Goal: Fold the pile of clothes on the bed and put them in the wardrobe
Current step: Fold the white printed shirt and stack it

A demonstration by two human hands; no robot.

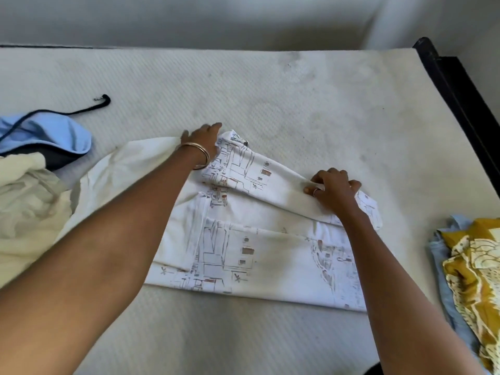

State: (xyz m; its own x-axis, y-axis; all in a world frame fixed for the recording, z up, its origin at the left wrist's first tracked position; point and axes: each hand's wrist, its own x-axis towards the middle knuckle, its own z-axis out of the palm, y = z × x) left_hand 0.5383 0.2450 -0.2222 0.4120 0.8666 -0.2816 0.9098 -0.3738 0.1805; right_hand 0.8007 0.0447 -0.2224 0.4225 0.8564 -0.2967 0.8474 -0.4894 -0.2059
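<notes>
White printed garment (259, 255) lay partly folded on the bed (297, 98), near the middle of the mattress, with line drawings and small brown marks on it. Its far edge was turned over toward the near side.

Left hand (203, 139) rested on the far left corner of the garment, palm down; a bangle (201, 155) sat on the wrist. Fingers reached forward and lay fairly straight on the cloth; whether they pinched any cloth could not be told from this angle.

Right hand (334, 189) was at the far right edge of the garment. Its fingers were curled and its thumb pinched a fold of the white cloth; a ring showed on one finger.

Left of the garment: a cream cloth (29, 212) heaped at the bed's left edge, and a light blue item (54, 136) with a dark cord beyond it.

Right, near edge: a mustard patterned cloth (470, 272) lying on a pale blue one.

Dark bed frame (460, 85) ran along the far right.
</notes>
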